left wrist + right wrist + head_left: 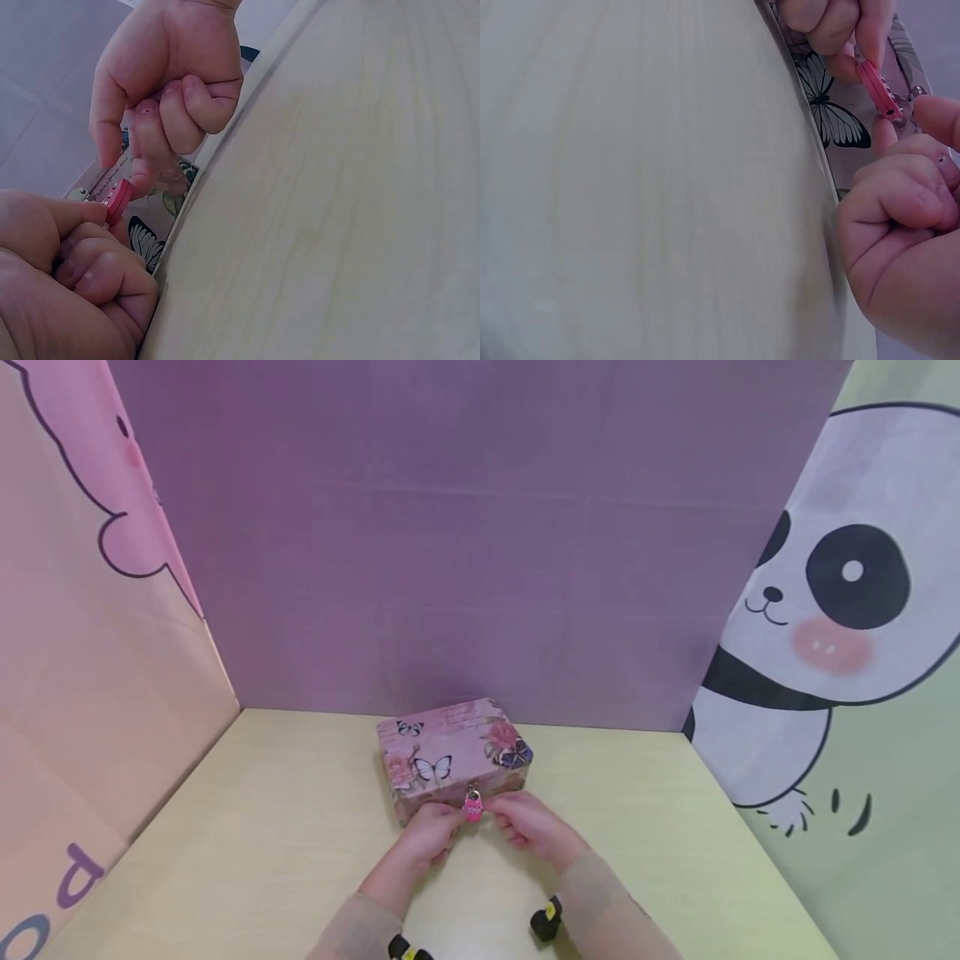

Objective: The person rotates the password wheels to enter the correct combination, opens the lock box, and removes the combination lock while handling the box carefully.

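Note:
A pink combination padlock [473, 807] with a metal shackle is at the front of a pink box [461, 737] printed with butterflies and roses. My left hand [432, 832] pinches one end of the padlock between thumb and index finger, its other fingers curled. My right hand [534, 827] is at the other end. Its index finger [885, 136] touches the padlock [879, 90], while its thumb [936, 120] stands slightly apart from it. In the left wrist view, both hands partly cover the box's front [146, 238]. The box lid is down.
The box rests on a pale wood-grain table [300, 793], close to a purple backdrop [465, 568]. A panda-printed panel [795, 652] stands on the right and a pink cartoon panel [97, 652] on the left. Dark straps with yellow marks [551, 914] are on the wrists.

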Motion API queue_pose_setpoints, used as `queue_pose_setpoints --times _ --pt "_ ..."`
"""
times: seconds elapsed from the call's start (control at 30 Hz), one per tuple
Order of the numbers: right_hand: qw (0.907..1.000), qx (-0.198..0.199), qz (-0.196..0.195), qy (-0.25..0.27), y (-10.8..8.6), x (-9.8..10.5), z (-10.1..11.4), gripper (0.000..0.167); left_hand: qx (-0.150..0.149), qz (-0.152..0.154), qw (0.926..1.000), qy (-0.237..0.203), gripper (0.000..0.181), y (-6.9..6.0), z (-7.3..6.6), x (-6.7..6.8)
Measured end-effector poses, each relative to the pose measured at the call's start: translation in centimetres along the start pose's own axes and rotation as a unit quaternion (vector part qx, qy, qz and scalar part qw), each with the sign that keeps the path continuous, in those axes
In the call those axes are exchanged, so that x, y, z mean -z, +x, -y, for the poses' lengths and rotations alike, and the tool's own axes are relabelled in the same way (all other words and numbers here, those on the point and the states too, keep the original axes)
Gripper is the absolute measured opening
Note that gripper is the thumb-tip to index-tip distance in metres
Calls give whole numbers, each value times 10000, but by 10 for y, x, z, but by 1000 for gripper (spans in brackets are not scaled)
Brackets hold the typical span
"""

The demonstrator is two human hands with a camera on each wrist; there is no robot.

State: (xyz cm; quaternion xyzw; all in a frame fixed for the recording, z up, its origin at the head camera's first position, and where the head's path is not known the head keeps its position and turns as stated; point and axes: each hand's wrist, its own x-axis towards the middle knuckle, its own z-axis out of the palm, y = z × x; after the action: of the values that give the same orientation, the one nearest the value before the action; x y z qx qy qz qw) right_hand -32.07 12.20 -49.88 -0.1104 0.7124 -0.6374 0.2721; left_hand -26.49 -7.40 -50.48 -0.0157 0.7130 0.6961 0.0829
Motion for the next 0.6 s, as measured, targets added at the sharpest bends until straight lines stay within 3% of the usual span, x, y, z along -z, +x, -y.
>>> queue_pose_setpoints --times 0.6 --pt "9998 37 64 -167 -2 -10 -1 28 -131 16 9999 -3 26 -5 -3 -1"
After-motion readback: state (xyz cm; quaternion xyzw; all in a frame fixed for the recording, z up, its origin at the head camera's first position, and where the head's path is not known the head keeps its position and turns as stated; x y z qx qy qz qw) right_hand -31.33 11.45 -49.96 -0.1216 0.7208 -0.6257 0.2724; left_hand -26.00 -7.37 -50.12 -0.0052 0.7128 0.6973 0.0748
